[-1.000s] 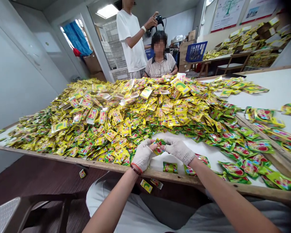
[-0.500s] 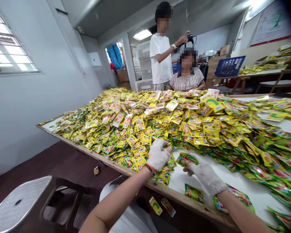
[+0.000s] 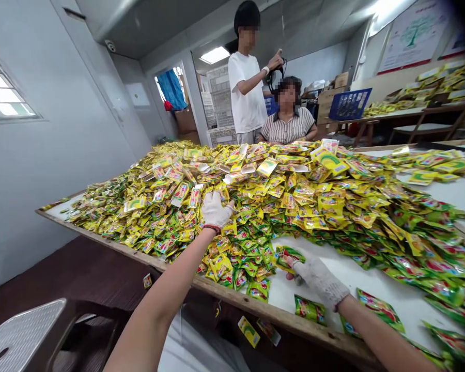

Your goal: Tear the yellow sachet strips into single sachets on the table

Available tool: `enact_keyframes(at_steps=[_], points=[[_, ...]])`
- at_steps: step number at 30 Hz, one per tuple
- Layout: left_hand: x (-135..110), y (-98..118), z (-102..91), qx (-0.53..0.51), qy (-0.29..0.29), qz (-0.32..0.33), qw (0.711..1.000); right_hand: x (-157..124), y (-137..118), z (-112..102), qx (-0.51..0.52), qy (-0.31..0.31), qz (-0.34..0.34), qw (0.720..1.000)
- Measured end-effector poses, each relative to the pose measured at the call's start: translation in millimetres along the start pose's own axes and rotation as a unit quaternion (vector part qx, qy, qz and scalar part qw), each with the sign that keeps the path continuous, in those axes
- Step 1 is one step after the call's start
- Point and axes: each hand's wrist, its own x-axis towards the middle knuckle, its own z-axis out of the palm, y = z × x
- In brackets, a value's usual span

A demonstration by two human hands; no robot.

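Observation:
A huge heap of yellow and green sachets (image 3: pixel 279 196) covers a white table (image 3: pixel 375 289) with a wooden edge. My left hand (image 3: pixel 215 209), in a white knit glove, reaches far out and lies on the heap with fingers curled over the packets. My right hand (image 3: pixel 313 274), also gloved, stays near the front edge and holds a small stack of green sachets (image 3: pixel 289 256) by its end. One loose green sachet (image 3: pixel 309 308) lies just beside my right wrist.
Two other people are across the table, one seated (image 3: pixel 289 121), one standing (image 3: pixel 248 88) holding a dark device. A metal stool (image 3: pixel 19 336) stands at lower left. Fallen sachets (image 3: pixel 249 330) lie below the table edge. More stacked packets fill a far table (image 3: pixel 422 101).
My hands, together on one stack at first, have parted. My left hand has reached forward onto the heap; my right keeps the stack. The view has swung left and up.

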Motion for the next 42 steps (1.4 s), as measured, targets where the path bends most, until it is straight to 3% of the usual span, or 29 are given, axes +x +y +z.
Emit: enact_keyframes(at_steps=[3,6,8,11,15,18,21,25,28,32,36,39,42], points=[[28.7,22.7,-7.9,0.041,0.033,0.04,0.998,-0.5,-2.6,-0.5,0.014,-0.006,-0.011,1.0],[56.2,42.0,-22.3,0.077,-0.001,0.051,0.996,-0.3,-2.5,-3.8,-0.009,0.0,-0.036,0.999],[53.6,52.5,-32.5,0.087,-0.021,0.093,0.992,-0.3,-1.7,-6.9,-0.035,0.017,-0.06,0.997],[6.8,69.9,-42.1,0.082,-0.067,0.194,0.975,-0.3,-1.8,-9.7,0.045,0.028,-0.074,0.996],[-91.9,95.4,-41.8,0.068,-0.169,0.252,0.95,0.5,-3.5,-11.5,0.237,0.044,-0.008,0.971],[-132.5,102.4,-40.5,-0.027,-0.27,0.274,0.923,1.5,-4.4,-18.4,0.21,0.087,0.01,0.974],[-125.3,96.3,-41.5,-0.078,-0.305,0.343,0.885,1.4,-6.7,-30.1,0.154,0.136,0.021,0.978],[-93.2,80.1,-31.3,-0.01,-0.32,0.478,0.818,-1.2,-12.2,-39.4,0.154,0.15,0.006,0.977],[-83.0,69.1,-15.6,0.033,-0.352,0.505,0.788,-4.3,-14.3,-37.6,0.155,0.15,-0.023,0.976],[-78.3,62.2,-8.6,0.047,-0.326,0.51,0.795,-7.2,-13.1,-32.7,0.173,0.136,-0.038,0.975],[-73.5,64.9,-28.5,0.057,-0.332,0.51,0.791,-8.3,-12.9,-32.6,0.203,0.132,-0.048,0.969],[-83.3,69.0,-43.9,0.055,-0.317,0.421,0.848,-9.5,-14.3,-33.3,0.191,0.175,-0.063,0.964],[-109.2,70.8,-41.5,0.031,-0.241,0.327,0.914,-11.6,-14.2,-31.2,0.156,0.204,-0.094,0.962]])
